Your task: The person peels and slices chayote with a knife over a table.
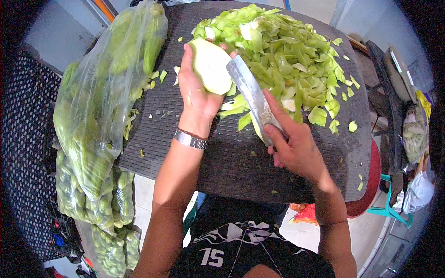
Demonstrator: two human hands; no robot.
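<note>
A large pale green peeled fruit or vegetable rests in my left hand, its fingers wrapped round the far side. My right hand grips a wide metal knife, whose blade end lies close to the right edge of the peeled piece. Behind both hands a big heap of green peelings covers the back of the dark woven-pattern table. A long green strip hangs by the knife's lower edge, partly hidden by the blade.
Clear plastic bags of green produce lie along the table's left side, with more packed bags below. Loose peel scraps are scattered on the tabletop. A red round seat and a teal stool stand at the right.
</note>
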